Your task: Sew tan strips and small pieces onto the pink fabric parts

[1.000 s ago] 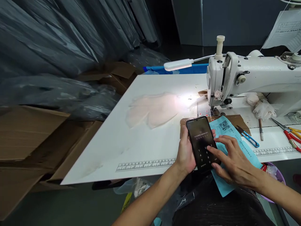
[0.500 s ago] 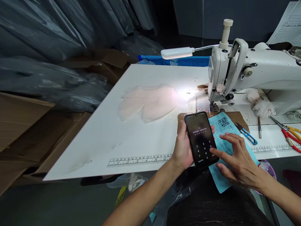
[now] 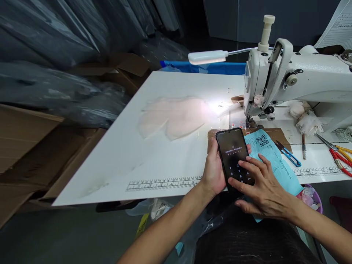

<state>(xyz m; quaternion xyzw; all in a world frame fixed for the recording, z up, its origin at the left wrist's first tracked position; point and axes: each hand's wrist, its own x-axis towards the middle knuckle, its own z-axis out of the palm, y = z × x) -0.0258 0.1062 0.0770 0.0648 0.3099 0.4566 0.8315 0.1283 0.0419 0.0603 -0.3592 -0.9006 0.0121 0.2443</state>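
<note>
My left hand (image 3: 215, 170) is wrapped round a black smartphone (image 3: 233, 152), held tilted at the table's front edge. A number keypad glows on its screen. Over the lower part of the screen hovers my right hand (image 3: 261, 187), fingers spread, index fingertip at the lower left of the keypad. It holds nothing, and whether the fingertip touches the glass I cannot tell. Beneath the right hand lies a light blue paper slip (image 3: 275, 161) with a QR code, partly covered. Behind the phone is a piece of brown cardboard (image 3: 216, 136).
A white sewing machine (image 3: 275, 77) stands at the right, its lamp (image 3: 208, 57) lit. Sheer pink fabric (image 3: 173, 117) lies on the white table (image 3: 110, 161). Blue thread snips (image 3: 288, 154) and red- and yellow-handled scissors (image 3: 337, 152) are at right. Cardboard boxes (image 3: 24, 135) stand left.
My right hand has moved left across the phone, its index finger going from the keypad's right side to its lower left. My left hand keeps the phone in nearly the same place.
</note>
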